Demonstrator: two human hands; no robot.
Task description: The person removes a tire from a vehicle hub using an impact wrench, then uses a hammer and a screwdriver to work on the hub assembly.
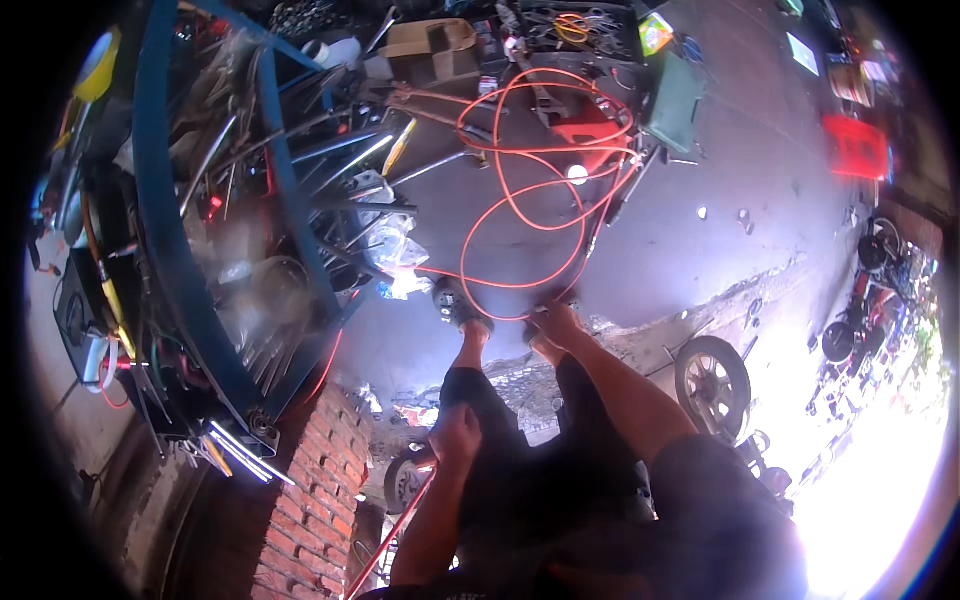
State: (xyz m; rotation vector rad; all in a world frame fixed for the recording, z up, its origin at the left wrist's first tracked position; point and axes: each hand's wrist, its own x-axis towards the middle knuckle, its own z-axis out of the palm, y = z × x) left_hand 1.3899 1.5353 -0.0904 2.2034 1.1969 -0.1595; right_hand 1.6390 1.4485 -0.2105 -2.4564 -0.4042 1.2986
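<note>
A long orange-red hose [550, 229] lies in loose loops on the grey floor ahead of my feet. My right hand [556, 326] reaches forward and down beside my right foot, its fingers closed where the hose meets it. Closer to my body, my left hand [456, 436] is curled into a closed grip above my left thigh. A red length of hose [405, 515] runs from the lower edge up to that hand, partly hidden by the wrist. My dark shoes [452, 302] stand at the near side of the loops.
A blue metal rack [160, 200] with rods and tools fills the left. Ahead are a cardboard box [430, 40], a tool tray [580, 30] and a green case [675, 103]. A red stool-like object [855, 148] stands right. A wheel [712, 385] and brick wall [310, 490] are nearby.
</note>
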